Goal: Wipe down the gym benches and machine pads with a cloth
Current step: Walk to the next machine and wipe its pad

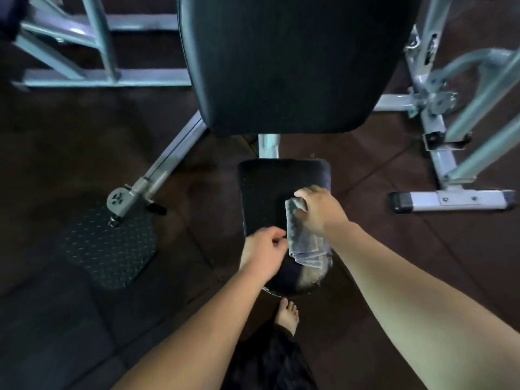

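A small black seat pad (264, 192) stands in front of me, below a large black back pad (281, 60). On the seat pad's right side lies a grey folded cloth (305, 243). My right hand (320, 209) presses on the cloth's far end, fingers curled over it. My left hand (264, 251) rests at the seat pad's left near edge, its fingertips pinching the cloth's left edge.
Grey steel frame tubes (168, 161) run left and right of the pads, with a footed base bar (453, 199) at the right. A black tread-plate footrest (109, 246) lies on the dark rubber floor at the left. My bare foot (287, 313) stands just under the seat.
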Tool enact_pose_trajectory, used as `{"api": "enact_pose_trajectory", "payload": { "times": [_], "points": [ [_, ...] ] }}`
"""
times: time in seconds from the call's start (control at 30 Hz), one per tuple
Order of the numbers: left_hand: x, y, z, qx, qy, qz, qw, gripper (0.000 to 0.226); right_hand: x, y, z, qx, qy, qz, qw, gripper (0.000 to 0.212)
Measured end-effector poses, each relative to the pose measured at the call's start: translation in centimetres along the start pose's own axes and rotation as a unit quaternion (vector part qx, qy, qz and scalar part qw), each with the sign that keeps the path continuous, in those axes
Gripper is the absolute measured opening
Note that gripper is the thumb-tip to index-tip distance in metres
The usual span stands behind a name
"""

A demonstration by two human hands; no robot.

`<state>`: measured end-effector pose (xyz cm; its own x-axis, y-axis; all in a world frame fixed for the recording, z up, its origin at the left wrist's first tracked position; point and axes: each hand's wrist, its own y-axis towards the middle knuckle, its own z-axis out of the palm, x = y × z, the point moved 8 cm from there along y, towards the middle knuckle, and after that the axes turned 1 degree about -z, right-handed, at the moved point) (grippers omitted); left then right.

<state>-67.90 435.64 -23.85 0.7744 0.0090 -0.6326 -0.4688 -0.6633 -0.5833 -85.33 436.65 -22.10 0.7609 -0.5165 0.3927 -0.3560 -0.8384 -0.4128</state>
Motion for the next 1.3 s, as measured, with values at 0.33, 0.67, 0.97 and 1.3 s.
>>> {"api": "enact_pose_trajectory", "payload": {
  "times": [0.33, 0.67, 0.97, 1.3],
  "points": [
    [7.9, 3.3, -6.1, -0.064, 0.122, 0.126, 0.982, 0.067, -1.4, -2.1, 8.4, -0.069, -0.084, -0.03, 0.994, 0.069],
    [11.8, 5.7, -4.0, 0.073, 0.17, 0.173, 0.968, 0.12, -2.0, -3.0, 9.9, -0.055, -0.125, -0.005, 0.991, 0.075],
    [11.7, 7.2, -4.1, 0.04, 0.175, 0.164, 0.97, 0.13, -3.0, 8.1, 4.1, -0.082, -0.114, 0.046, 0.989, 0.079],
    [11.4, 7.4, -4.1, 0.03, 0.223, 0.148, 0.963, 0.131, -3.2, 4.4, 5.8, -0.053, -0.138, -0.042, 0.988, 0.075]
  ]
}}
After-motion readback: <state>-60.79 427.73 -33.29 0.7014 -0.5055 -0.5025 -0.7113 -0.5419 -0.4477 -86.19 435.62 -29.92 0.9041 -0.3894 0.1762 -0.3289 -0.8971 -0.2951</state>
